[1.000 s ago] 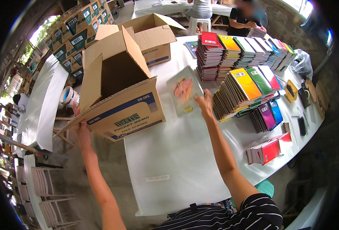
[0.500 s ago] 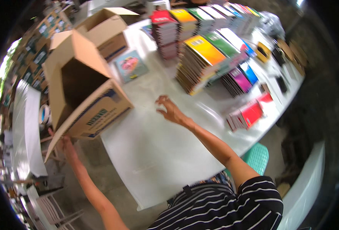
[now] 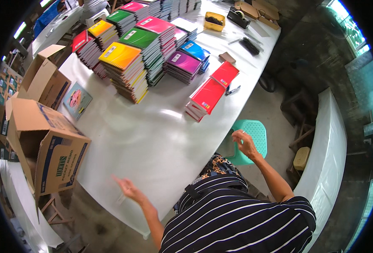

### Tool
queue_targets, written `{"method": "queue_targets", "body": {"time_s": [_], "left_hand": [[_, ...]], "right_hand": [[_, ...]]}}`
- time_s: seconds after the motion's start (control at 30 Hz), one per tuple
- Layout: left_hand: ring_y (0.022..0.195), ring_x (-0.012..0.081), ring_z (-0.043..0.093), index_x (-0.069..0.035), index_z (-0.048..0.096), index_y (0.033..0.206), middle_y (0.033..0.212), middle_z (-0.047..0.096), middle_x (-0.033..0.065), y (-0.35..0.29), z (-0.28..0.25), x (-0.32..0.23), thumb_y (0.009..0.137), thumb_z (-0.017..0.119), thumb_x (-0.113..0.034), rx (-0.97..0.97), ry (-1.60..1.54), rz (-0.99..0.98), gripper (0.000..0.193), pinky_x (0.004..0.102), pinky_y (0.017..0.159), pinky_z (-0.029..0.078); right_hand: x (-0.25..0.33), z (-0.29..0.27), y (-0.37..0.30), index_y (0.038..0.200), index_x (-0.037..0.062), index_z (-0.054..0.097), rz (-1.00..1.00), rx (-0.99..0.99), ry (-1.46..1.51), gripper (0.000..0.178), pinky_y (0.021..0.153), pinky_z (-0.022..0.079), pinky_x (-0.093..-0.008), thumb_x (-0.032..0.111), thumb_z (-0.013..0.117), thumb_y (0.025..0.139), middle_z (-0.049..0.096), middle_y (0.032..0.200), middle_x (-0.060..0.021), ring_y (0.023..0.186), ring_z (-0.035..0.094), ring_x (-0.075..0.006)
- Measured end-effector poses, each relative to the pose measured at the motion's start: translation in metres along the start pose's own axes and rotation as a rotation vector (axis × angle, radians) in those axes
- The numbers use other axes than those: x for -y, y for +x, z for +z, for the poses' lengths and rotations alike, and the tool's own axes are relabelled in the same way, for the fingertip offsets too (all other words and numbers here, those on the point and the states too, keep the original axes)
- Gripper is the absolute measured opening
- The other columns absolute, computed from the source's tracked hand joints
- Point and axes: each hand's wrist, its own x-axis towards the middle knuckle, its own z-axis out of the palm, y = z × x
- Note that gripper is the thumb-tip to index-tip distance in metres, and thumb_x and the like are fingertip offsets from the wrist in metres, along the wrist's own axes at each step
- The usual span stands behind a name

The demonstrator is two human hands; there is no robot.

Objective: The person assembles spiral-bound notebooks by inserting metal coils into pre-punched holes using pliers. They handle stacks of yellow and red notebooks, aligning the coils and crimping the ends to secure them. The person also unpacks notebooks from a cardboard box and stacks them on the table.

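My left hand (image 3: 128, 189) hovers over the near left part of the white table (image 3: 127, 139), its fingers stretched out and slightly blurred, holding nothing. My right hand (image 3: 246, 145) is off the table's right edge, above a teal plastic stool (image 3: 258, 135); its fingers are loosely bent and apart, with nothing visible in them. Nearest to it on the table are stacked small red notebooks (image 3: 207, 96). An open cardboard box (image 3: 64, 164) stands at the left edge, flaps raised, beyond my left hand's reach.
Tall stacks of spiral notebooks, with yellow (image 3: 121, 55), green (image 3: 139, 38) and purple (image 3: 183, 63) covers, fill the table's far middle. A second open carton (image 3: 53, 86) and a flat picture-covered item (image 3: 76, 101) lie left. A yellow tub (image 3: 214, 21) and tape dispenser (image 3: 238, 17) are far right.
My left hand has let go of the cardboard box and come over the table. My right hand has moved from the table to above the stool. The view has swung right.
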Motion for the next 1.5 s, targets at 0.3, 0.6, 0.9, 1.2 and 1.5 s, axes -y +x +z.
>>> {"method": "queue_targets", "body": {"time_s": [0.3, 0.6, 0.9, 1.2, 1.5], "left_hand": [[0.145, 0.0229, 0.014, 0.001, 0.017, 0.149, 0.157, 0.016, 0.0135, -0.048, 0.262, -0.036, 0.103, 0.033, -0.038, 0.482, -0.364, -0.126, 0.063, 0.0350, 0.117, 0.011], [0.145, 0.0254, 0.018, -0.002, 0.023, 0.149, 0.156, 0.022, 0.0138, -0.065, 0.371, -0.075, 0.095, 0.040, -0.051, 0.310, -0.087, -0.162, 0.075, 0.0420, 0.117, 0.017], [0.145, 0.0247, 0.017, -0.006, 0.022, 0.150, 0.156, 0.022, 0.0112, -0.103, 0.374, -0.096, 0.090, 0.046, -0.057, 0.255, 0.081, -0.236, 0.082, 0.0440, 0.116, 0.018], [0.144, 0.0243, 0.019, -0.007, 0.020, 0.150, 0.155, 0.023, 0.0122, -0.079, 0.409, -0.049, 0.091, 0.044, -0.058, 0.295, -0.001, -0.207, 0.082, 0.0427, 0.116, 0.017], [0.143, 0.0240, 0.020, -0.007, 0.018, 0.151, 0.154, 0.025, 0.0131, -0.074, 0.473, 0.005, 0.092, 0.043, -0.060, 0.278, -0.133, -0.164, 0.083, 0.0415, 0.116, 0.016]], "right_hand": [[-0.133, -0.047, 0.160, 0.113, 0.0108, 0.058, -0.187, -0.215, -0.355, 0.047, 0.095, 0.040, -0.0436, 0.005, 0.075, 0.070, 0.055, 0.125, -0.0074, 0.114, 0.051, -0.0308], [-0.255, -0.102, 0.265, 0.102, 0.0123, 0.058, -0.412, 0.102, -0.398, 0.025, 0.087, 0.036, -0.0388, 0.007, 0.065, 0.079, 0.058, 0.101, -0.0036, 0.099, 0.054, -0.0236], [-0.281, -0.097, 0.379, 0.098, 0.0078, 0.060, -0.489, -0.039, -0.324, 0.019, 0.080, 0.038, -0.0382, 0.015, 0.068, 0.083, 0.057, 0.094, -0.0086, 0.090, 0.054, -0.0270], [-0.312, -0.104, 0.460, 0.095, 0.0049, 0.056, -0.420, -0.281, -0.358, 0.011, 0.074, 0.040, -0.0403, 0.012, 0.062, 0.089, 0.055, 0.090, -0.0139, 0.081, 0.053, -0.0315], [-0.319, -0.102, 0.458, 0.099, 0.0043, 0.057, -0.425, -0.342, -0.420, 0.015, 0.078, 0.041, -0.0414, 0.016, 0.060, 0.091, 0.055, 0.096, -0.0138, 0.090, 0.054, -0.0311]]}}
